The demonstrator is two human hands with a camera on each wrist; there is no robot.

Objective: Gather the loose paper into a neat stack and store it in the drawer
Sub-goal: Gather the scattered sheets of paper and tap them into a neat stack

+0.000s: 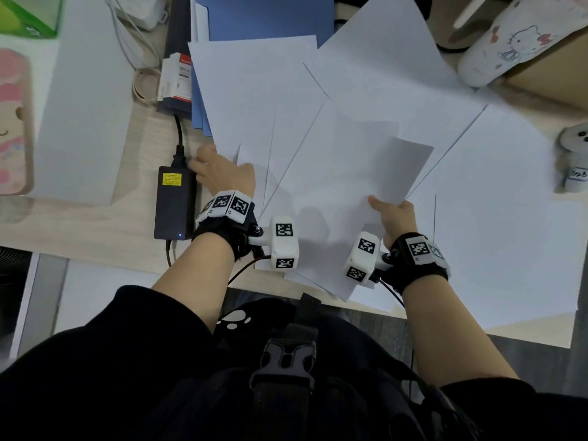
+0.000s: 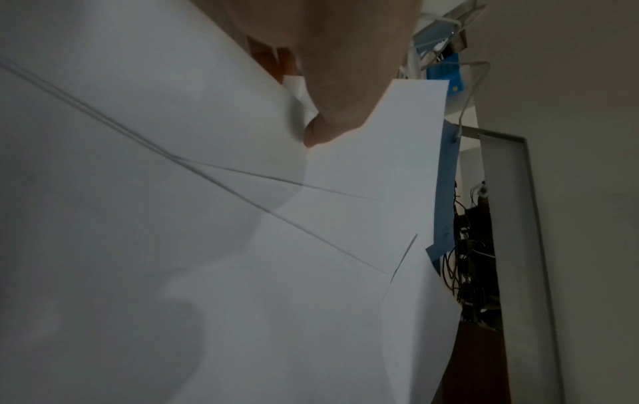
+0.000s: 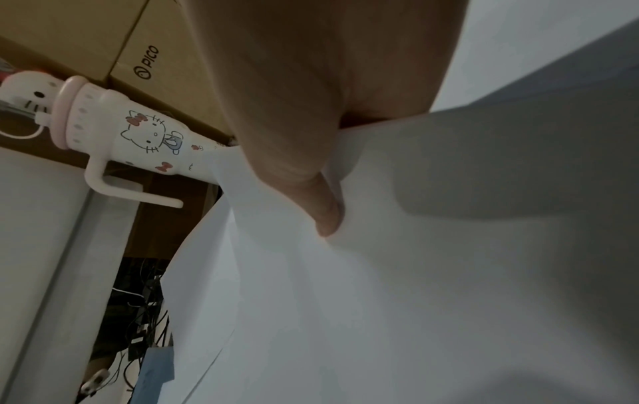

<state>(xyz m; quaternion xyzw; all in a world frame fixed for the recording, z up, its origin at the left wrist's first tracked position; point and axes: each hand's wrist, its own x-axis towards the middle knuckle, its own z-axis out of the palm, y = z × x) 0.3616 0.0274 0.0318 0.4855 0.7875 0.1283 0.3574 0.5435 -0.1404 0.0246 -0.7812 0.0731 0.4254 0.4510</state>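
Several white paper sheets (image 1: 254, 97) lie fanned and overlapping across the wooden desk (image 1: 133, 224). My left hand (image 1: 222, 173) is at the fan's left edge. Its thumb (image 2: 332, 109) lies on top of a sheet (image 2: 363, 169), and the other fingers are hidden by the paper. My right hand (image 1: 394, 214) pinches the near edge of a raised sheet (image 1: 366, 173), thumb (image 3: 311, 177) on top and fingers underneath. That sheet (image 3: 380, 273) bows upward off the pile. No drawer is clearly recognisable in any view.
A black power adapter (image 1: 175, 202) with its cable lies just left of my left hand. A blue folder (image 1: 264, 17) sits under the far sheets. A cartoon-cat bottle (image 1: 509, 43) and cardboard box (image 1: 556, 74) stand at the back right, a small white figure (image 1: 576, 154) at the right edge.
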